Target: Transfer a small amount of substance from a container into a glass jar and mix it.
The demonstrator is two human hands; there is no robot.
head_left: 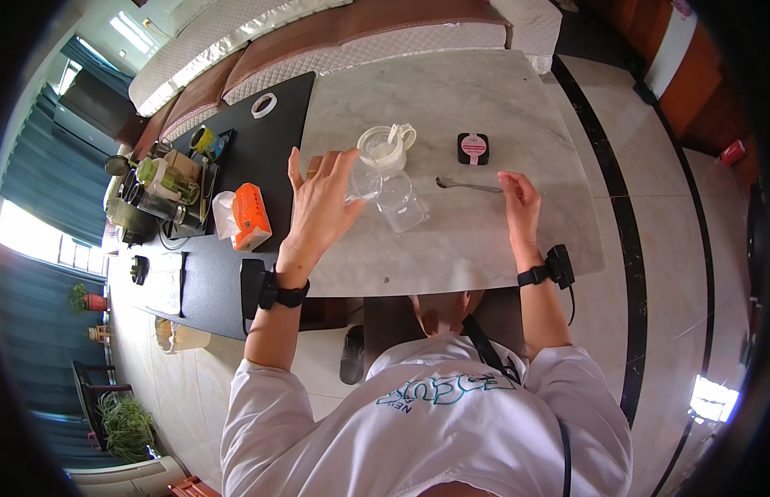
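Observation:
My left hand (322, 202) is over the left part of the grey marble-look tabletop (459, 248), its fingers spread. A clear round-rimmed vessel (366, 182) shows between thumb and forefinger; whether they grip it is unclear. Against it stands or lies a clear cup (404, 211). Behind them is a white handled pitcher (383, 147) with a white thing inside. My right hand (520, 205) has its fingers bunched at the handle end of a metal spoon (468, 185) that lies across the table; whether they hold it is hidden. Beyond the spoon sits a black square container (473, 149) with a pink label.
On the black table section (279, 124) are an orange tissue pack (250, 217), a roll of tape (263, 105) and a dark tray (217, 180) crowded with bottles and jars. A brown-cushioned sofa (360, 28) lines the far side. A waste bin (183, 335) stands below left.

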